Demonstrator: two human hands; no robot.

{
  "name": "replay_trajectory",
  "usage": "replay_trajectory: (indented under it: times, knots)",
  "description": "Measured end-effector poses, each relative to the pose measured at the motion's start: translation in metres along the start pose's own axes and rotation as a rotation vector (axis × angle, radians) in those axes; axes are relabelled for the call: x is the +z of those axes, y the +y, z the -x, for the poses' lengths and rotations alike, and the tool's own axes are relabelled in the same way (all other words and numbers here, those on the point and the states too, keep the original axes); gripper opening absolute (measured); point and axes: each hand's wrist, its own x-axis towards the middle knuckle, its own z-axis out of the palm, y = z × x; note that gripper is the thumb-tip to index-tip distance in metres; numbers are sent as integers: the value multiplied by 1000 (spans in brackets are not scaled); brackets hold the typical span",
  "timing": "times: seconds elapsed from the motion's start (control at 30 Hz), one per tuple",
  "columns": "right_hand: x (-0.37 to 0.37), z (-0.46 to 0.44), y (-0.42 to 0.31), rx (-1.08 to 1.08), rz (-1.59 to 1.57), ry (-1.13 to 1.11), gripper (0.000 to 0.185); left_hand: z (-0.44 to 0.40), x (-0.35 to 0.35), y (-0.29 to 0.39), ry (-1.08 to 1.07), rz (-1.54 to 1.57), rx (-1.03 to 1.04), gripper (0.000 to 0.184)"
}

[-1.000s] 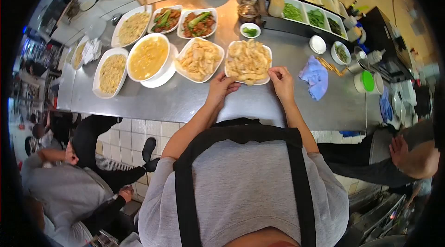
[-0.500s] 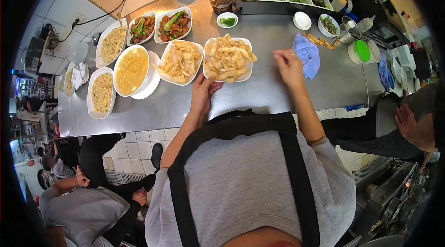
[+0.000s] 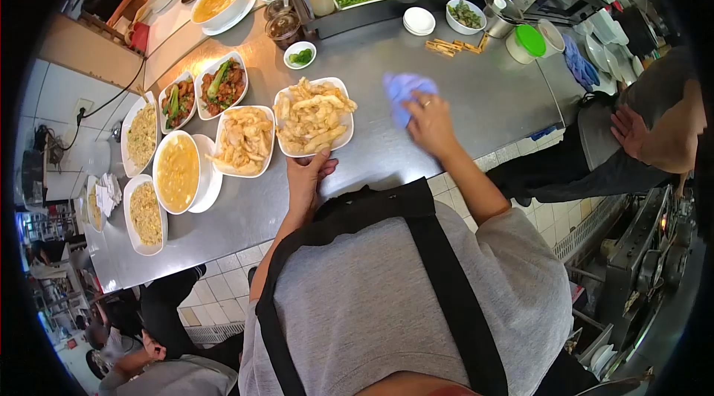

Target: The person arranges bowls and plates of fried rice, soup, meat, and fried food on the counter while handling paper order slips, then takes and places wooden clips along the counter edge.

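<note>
Fried battered strips [image 3: 314,115] are heaped in a white squarish dish [image 3: 345,139] on the steel counter. My left hand [image 3: 306,179] grips that dish at its near edge, fingertips at the rim and partly hidden beneath it. To the right, my right hand [image 3: 431,124] is closed on a blue cloth [image 3: 401,92] that bunches out beyond the fingers, somewhat blurred. A second dish of fried strips [image 3: 245,139] stands just left of the first. Above the first dish sits a small white bowl with green garnish [image 3: 300,57].
At left stand bowls of yellow soup [image 3: 178,164], fried rice [image 3: 146,211] and meat with greens [image 3: 222,87]. Clothespins [image 3: 450,46], white saucers [image 3: 419,21] and a green-lidded tub [image 3: 526,44] lie back right. Co-workers stand on both sides, one with a hand [image 3: 629,128] showing.
The view has turned and shifted, so the counter's things appear farther left. My right hand, empty beside the cloth before, has taken hold of it and drawn it toward the dish. My left hand stays at the rim.
</note>
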Motion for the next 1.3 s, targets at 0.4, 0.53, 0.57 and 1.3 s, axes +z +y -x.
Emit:
replay_trajectory:
  times: [0.4,0.53,0.57,1.3]
  knots:
    - [-24,-76,124,290,29,101,26,14,-8,3,-33,-2,3,72]
    - [-4,-76,141,353,241,116,24,26,-29,-3,27,25,-54,65]
    - [1,-74,137,343,239,77,24,30,-34,-3,40,10,-57,60]
    - [-13,-25,140,305,2,98,6,120,-230,-107,514,-1403,256,39]
